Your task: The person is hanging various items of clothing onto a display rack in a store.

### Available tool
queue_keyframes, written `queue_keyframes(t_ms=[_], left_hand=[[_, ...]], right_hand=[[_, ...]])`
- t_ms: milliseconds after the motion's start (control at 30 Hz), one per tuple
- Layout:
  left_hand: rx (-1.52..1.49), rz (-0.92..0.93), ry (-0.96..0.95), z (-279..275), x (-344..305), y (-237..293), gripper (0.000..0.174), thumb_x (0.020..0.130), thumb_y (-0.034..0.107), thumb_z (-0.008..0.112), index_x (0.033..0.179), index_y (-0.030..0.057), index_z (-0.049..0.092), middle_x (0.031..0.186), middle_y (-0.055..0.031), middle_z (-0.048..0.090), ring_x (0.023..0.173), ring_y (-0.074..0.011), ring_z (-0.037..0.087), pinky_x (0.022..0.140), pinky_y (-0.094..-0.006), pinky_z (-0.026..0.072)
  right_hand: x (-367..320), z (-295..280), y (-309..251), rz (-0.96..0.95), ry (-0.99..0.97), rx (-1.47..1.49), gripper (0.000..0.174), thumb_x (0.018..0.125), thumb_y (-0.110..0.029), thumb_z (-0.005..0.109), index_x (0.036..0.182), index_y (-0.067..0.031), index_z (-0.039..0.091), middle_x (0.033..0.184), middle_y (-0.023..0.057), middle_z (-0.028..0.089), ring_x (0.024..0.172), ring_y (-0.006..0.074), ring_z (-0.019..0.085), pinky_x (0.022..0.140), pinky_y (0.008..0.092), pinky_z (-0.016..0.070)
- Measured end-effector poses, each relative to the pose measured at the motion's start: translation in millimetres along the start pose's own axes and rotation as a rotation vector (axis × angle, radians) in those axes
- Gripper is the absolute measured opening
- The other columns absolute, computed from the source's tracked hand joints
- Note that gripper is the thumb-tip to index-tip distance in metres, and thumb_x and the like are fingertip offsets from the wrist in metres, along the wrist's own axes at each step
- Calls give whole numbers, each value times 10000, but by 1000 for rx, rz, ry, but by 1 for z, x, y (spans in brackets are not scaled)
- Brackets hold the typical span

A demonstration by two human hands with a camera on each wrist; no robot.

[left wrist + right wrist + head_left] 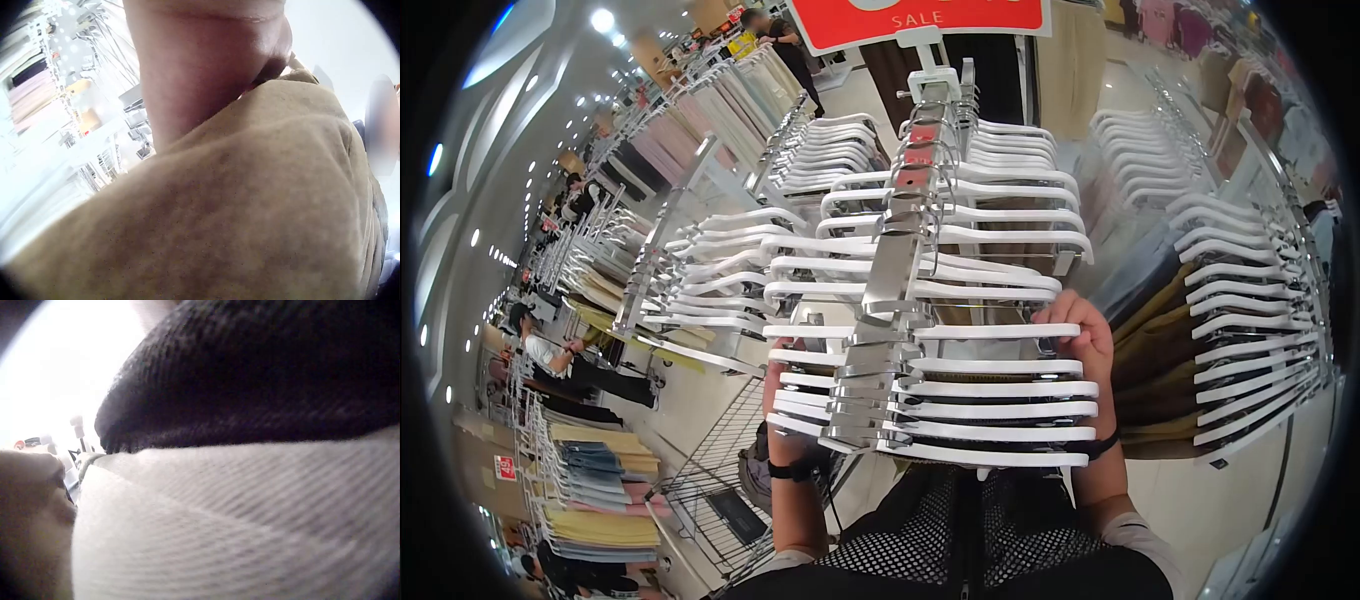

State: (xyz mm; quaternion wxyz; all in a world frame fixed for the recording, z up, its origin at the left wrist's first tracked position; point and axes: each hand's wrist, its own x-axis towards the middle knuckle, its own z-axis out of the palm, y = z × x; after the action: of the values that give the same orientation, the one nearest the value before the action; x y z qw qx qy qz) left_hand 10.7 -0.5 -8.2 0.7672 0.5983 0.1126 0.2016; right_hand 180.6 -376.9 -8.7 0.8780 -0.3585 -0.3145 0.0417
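Note:
White hangers (1000, 387) hang in a row from a central metal rail (895, 265). At their right ends, my right hand (1085, 330) has its fingers curled round a hanger's end and clip. My left hand (780, 357) is at the left ends, mostly hidden behind the hangers, so its grip is unclear. The left wrist view has my left hand (209, 69) against tan fabric (237, 206). In the right wrist view my right hand (31, 512) is beside light ribbed fabric (237, 519), with dark fabric (250, 381) above it.
A red sale sign (920, 22) stands above the rail's far end. Brown garments (1150, 370) hang on a rack at the right. A wire cart (715, 470) holding a bag stands at the lower left. More racks and several people are farther off at the left.

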Motion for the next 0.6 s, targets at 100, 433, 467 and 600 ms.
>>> queue_keyframes(t_ms=[100, 433, 467, 600], left_hand=[[-227, -101, 29, -14, -8, -5, 371, 1097, 321, 444, 1371, 85, 527, 1308, -152, 656, 1090, -253, 678, 951, -378, 577], [-537, -147, -107, -46, -13, -19, 427, 1032, 369, 613, 1293, 34, 567, 1269, -156, 655, 1096, -241, 643, 935, -391, 545], [-458, -141, -112, -59, -27, -24, 425, 1030, 367, 614, 1290, 33, 570, 1267, -156, 655, 1095, -241, 643, 934, -391, 545], [-139, -137, -134, -95, -72, -44, 417, 1025, 360, 620, 1277, 30, 580, 1261, -157, 658, 1091, -244, 644, 930, -391, 544]], right_hand=[[0, 1, -9, -30, 78, -23, 414, 1008, -435, 650, 901, -55, 525, 991, 77, 509, 997, 210, 587, 929, 355, 461], [-22, -23, -31, -200, 202, -178, 407, 1034, -400, 616, 839, -78, 461, 918, 46, 441, 772, 181, 486, 779, 364, 429], [-26, -28, -28, -191, 205, -178, 407, 1034, -400, 616, 839, -78, 461, 918, 46, 441, 772, 181, 486, 779, 364, 429], [-50, -58, -17, -174, 332, -47, 393, 1050, -390, 588, 857, -87, 429, 909, 29, 395, 760, 169, 447, 775, 348, 396]])
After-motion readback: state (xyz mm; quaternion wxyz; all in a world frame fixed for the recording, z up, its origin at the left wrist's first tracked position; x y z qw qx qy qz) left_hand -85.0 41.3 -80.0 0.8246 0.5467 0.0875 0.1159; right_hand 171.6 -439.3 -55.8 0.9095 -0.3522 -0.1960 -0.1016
